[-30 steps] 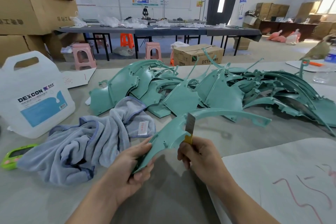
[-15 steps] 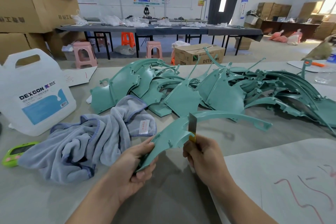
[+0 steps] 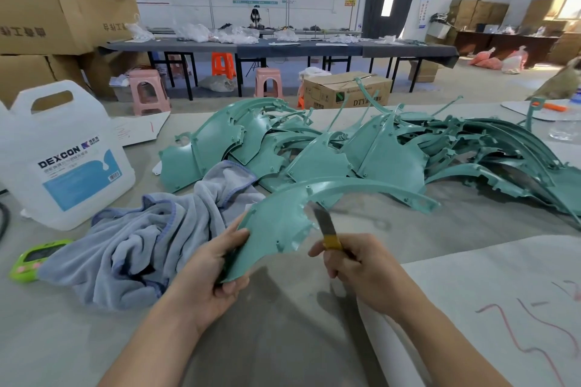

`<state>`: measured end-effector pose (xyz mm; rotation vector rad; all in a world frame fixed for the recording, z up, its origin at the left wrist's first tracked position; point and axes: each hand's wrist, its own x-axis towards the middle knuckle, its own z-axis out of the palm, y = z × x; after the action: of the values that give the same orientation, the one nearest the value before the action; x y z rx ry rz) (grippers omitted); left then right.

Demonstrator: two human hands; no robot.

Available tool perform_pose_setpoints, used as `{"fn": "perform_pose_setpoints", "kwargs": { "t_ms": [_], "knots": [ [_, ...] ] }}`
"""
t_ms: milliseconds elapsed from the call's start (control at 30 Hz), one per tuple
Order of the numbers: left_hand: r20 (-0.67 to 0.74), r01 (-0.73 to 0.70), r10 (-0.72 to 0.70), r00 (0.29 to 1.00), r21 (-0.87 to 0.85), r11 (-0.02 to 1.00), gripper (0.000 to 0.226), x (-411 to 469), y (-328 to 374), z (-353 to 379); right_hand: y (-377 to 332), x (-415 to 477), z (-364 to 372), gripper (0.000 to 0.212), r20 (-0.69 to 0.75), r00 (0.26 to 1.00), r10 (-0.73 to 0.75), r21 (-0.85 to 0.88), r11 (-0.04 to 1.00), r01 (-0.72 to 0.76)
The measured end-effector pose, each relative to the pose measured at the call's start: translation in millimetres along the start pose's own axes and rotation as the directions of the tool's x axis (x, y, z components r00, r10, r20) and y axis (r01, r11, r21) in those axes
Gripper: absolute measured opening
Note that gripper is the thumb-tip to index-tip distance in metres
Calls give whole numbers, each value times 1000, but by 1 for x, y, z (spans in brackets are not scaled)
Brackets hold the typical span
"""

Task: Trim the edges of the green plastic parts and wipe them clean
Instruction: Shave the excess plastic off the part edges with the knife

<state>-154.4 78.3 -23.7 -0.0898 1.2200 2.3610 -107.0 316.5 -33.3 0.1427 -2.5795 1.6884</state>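
Note:
My left hand [image 3: 217, 267] grips the lower end of a curved green plastic part [image 3: 276, 223], held above the table with its broad face turned towards me and its thin arm arching to the right. My right hand [image 3: 355, 264] holds a small knife [image 3: 325, 228] with a yellow handle. Its blade points up and touches the part's inner edge. A grey-blue cloth [image 3: 151, 236] lies crumpled to the left of my hands. A big pile of green parts [image 3: 361, 148] covers the table behind.
A white DEXCON jug [image 3: 63, 154] stands at the left, with a small green device [image 3: 34, 259] in front of it. White paper with red marks [image 3: 503, 308] lies at the right. Cardboard boxes [image 3: 56, 3], stools and long tables stand beyond the table.
My left hand has turned the part so its broad face shows. The knife has tilted and slid to the inner edge, further right of the part's body.

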Motion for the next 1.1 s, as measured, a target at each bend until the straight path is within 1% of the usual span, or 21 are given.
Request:
{"fn": "perform_pose_setpoints", "kwargs": {
  "t_ms": [100, 167, 233, 333, 367, 433, 467, 533, 600, 667, 733, 867, 967, 1033, 1100],
  "knots": [
    [5, -45, 45, 999, 46, 998, 48, 0, -2, 1, 0, 2, 4, 27, 21, 1000, 18, 143, 990, -21],
    [34, -72, 70, 997, 39, 997, 48, 0, -4, 3, 1, 0, 9, 25, 95, 995, 24, 135, 990, -37],
    [74, -105, 105, 992, 4, 994, 46, -1, -4, 5, 2, -2, 11, 22, 163, 986, 32, 79, 996, -45],
    [78, -193, 197, 977, -58, 979, 47, -2, 2, 7, 1, -2, 5, 22, 172, 984, 46, -103, 994, -29],
    [58, -235, 237, 970, -45, 971, 47, -2, 4, 7, 0, -2, 3, 23, 168, 985, 49, -156, 988, -23],
    [-1, -298, 299, 954, 55, 953, 43, -1, 7, 5, 0, -2, 0, 26, 119, 991, 61, -188, 981, -38],
    [-15, -324, 327, 945, 101, 941, 40, -1, 8, 3, 0, -1, -1, 28, 69, 995, 73, -165, 984, -60],
    [-23, -357, 363, 931, 130, 925, 40, 1, 7, 1, 2, 1, 1, 30, -50, 993, 111, -25, 993, -112],
    [-37, -353, 362, 931, 155, 923, 42, 1, 5, 0, 3, 5, 1, 31, -138, 980, 141, 96, 987, -129],
    [-41, -357, 374, 926, 221, 908, 45, 3, 3, -3, 4, 7, -1, 23, -176, 975, 135, 126, 985, -114],
    [-47, -355, 381, 924, 273, 894, 48, 4, 2, -6, 4, 7, -2, 20, -175, 976, 129, 160, 982, -101],
    [-51, -341, 375, 926, 320, 884, 49, 5, 2, -8, 2, 5, -3, 33, -151, 973, 174, 272, 954, -129],
    [-35, -343, 375, 926, 336, 877, 50, 7, 1, -10, -1, 3, -1, 37, -79, 985, 156, 324, 938, -123],
    [-8, -357, 383, 924, 347, 867, 52, 7, 1, -11, -4, 2, 1, 30, -20, 992, 124, 361, 926, -108],
    [18, -379, 401, 916, 365, 850, 46, 7, 1, -12, -7, 2, 3, 22, 20, 993, 118, 348, 930, -117]
  ]
}}
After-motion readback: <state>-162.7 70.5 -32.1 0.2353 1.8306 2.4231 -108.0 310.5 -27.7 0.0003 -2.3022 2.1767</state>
